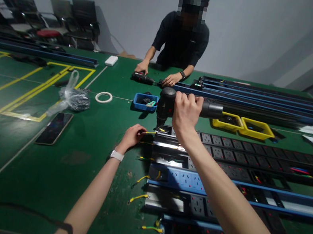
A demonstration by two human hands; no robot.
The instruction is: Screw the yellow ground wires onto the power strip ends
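1. Head view; clock centred on the drill's chuck. Metal-cased socket strips fan from 3 to 6 o'clock, ends lined up roughly on the left. Uppermost of this group, the black socket strip (245, 146), has its near end just under the chuck. Judged stiff, long, fairly heavy; best taken by the case at two well-spaced points, keeping off the socket faces.
2. Black power drill (166, 102), at clock centre, nose down over that strip end. Right hand (187, 109) is wrapped round the handle, clamped on it. Probably dense and head-heavy; the grip is the right hold. Bit contact: cannot tell.
3. Clear plastic bag (77, 100), 9 o'clock, well apart. Limp; holds a mass of dark small parts, uncountable.
4. Left yellow bin (223, 125) and right yellow bin (254, 134), side by side near 3 o'clock. Left one holds dark pieces; right one's contents unclear.
5. Blue bin (144, 107), 10 o'clock, near. Dark parts inside, plus a green-and-white item.
6. Short yellow wire (150, 133), between 7 and 8 o'clock, at the strip end. Left hand (132, 137), 8 o'clock: fingertips together, apparently pinching its outer end. Likely light, flexible; hold near the free tip.
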